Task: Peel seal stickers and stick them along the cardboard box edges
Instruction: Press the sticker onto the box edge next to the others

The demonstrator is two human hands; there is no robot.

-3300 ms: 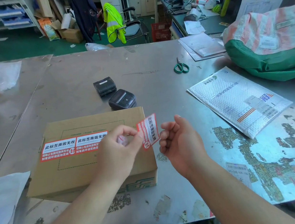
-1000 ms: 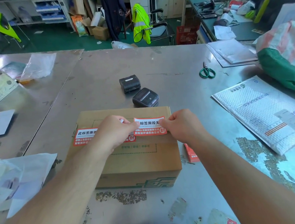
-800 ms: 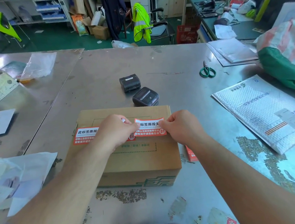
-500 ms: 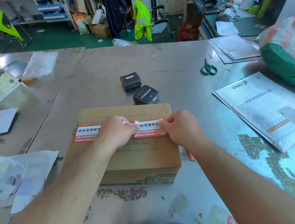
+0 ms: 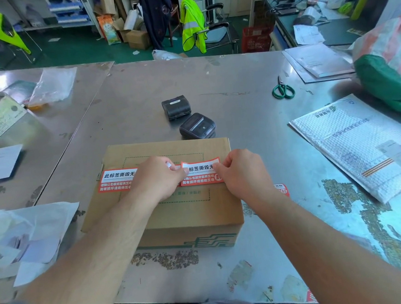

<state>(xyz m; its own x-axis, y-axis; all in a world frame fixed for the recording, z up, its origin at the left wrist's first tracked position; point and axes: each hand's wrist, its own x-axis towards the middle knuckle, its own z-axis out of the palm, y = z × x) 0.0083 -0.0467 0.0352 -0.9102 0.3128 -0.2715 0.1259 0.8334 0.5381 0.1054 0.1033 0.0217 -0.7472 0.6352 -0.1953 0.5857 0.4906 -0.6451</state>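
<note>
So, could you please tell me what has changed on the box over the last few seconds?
The seal sticker, held in the air by the left hand alone, has come down onto the cardboard box top, beside the stuck stickers; the right hand now pinches its right end. The box, black devices and scissors stayed put.

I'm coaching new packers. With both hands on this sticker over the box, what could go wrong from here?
The new sticker, pinched by the left hand and right hand, may land crooked against the stuck sticker on the box. Its bowed top edge might crease. The white scrap in the left hand could get trapped underneath.
</note>
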